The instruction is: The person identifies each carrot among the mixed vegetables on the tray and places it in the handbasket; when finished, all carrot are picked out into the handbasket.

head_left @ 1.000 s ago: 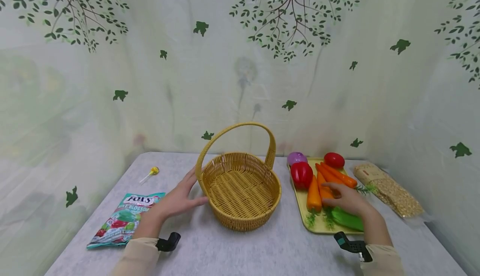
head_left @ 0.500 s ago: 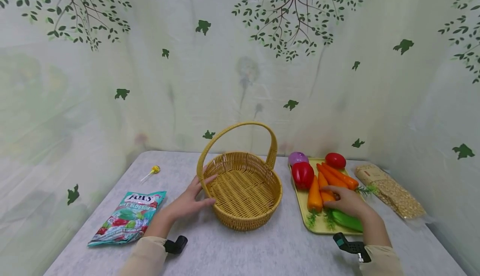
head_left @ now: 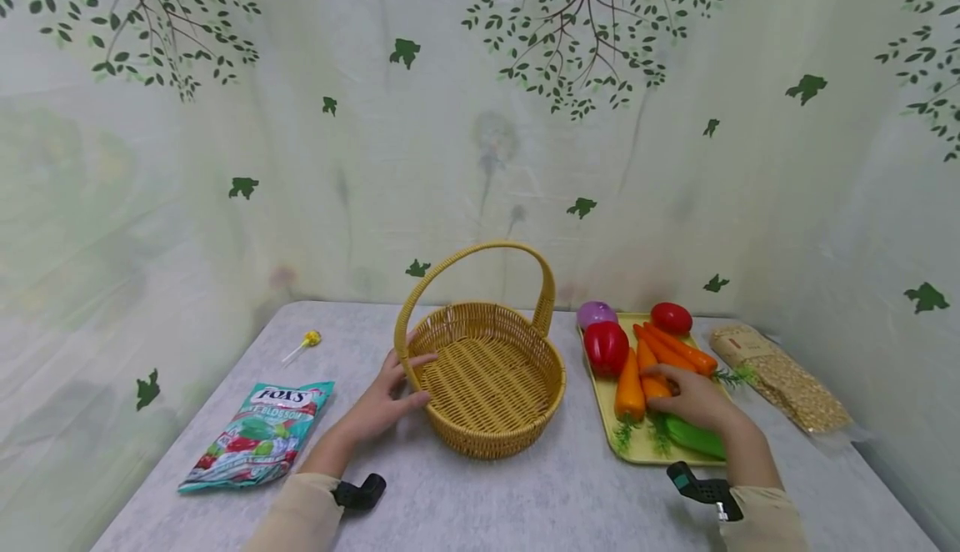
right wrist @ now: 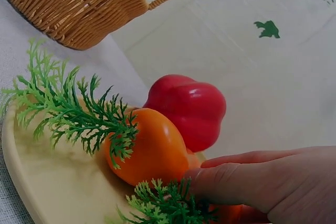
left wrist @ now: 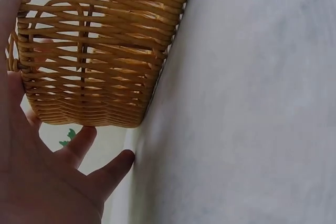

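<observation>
A round wicker basket [head_left: 487, 385] with a tall handle stands in the middle of the table. My left hand [head_left: 382, 402] grips its left rim, with a finger reaching inside past the handle's foot; in the left wrist view the other fingers spread along the outer weave [left wrist: 100, 56]. On the right, a yellow tray [head_left: 630, 452] bears several carrots, a red bell pepper [head_left: 606, 348], a purple vegetable [head_left: 596, 313], a red tomato-like one [head_left: 671, 318] and a green one [head_left: 693, 437]. My right hand [head_left: 697, 402] pinches a carrot [head_left: 651, 377] lying beside another carrot [right wrist: 152, 148].
To the left lies a teal Fox's candy bag [head_left: 255, 435], with a yellow lollipop [head_left: 310, 340] behind it. A clear packet of pale grains [head_left: 780, 377] lies right of the tray. A leaf-patterned curtain [head_left: 480, 160] hangs behind the table.
My left hand has shifted right and put its fingers over the basket's rim. The right hand has closed its fingers on the carrot; the carrot has barely moved.
</observation>
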Demonstrator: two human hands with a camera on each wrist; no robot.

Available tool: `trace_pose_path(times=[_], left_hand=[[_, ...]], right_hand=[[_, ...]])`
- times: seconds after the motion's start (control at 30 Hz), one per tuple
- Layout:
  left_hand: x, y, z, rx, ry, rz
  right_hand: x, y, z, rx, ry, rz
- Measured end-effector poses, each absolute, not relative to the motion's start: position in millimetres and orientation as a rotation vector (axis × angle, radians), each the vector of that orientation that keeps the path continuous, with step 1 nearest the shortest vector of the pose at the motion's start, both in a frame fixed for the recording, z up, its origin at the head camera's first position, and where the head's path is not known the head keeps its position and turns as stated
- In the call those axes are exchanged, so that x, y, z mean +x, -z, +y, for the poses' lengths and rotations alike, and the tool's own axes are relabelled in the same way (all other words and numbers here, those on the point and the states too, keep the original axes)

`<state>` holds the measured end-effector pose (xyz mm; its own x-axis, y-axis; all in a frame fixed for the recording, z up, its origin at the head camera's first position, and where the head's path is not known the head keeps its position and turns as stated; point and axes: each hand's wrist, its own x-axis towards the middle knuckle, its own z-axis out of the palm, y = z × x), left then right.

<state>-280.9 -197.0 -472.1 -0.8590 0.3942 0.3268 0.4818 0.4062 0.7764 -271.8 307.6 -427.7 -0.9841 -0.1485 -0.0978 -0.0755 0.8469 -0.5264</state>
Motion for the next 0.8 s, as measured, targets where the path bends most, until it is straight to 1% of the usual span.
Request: trace_pose_path(times=[0.23,0.47,0.8], left_hand=[[-282,476,-195,-0.797,1.496,-2.518],[-283,474,-194,-0.778,1.508,-2.508],[-279,475,-194,-0.781,1.494,-2.521]], right_hand=[[-275,427,309,-0.147,0.820,2.913],[-279,422,310,-0.180,0.877,2.962],[-273,415,305,-0.234,0.912,2.971]])
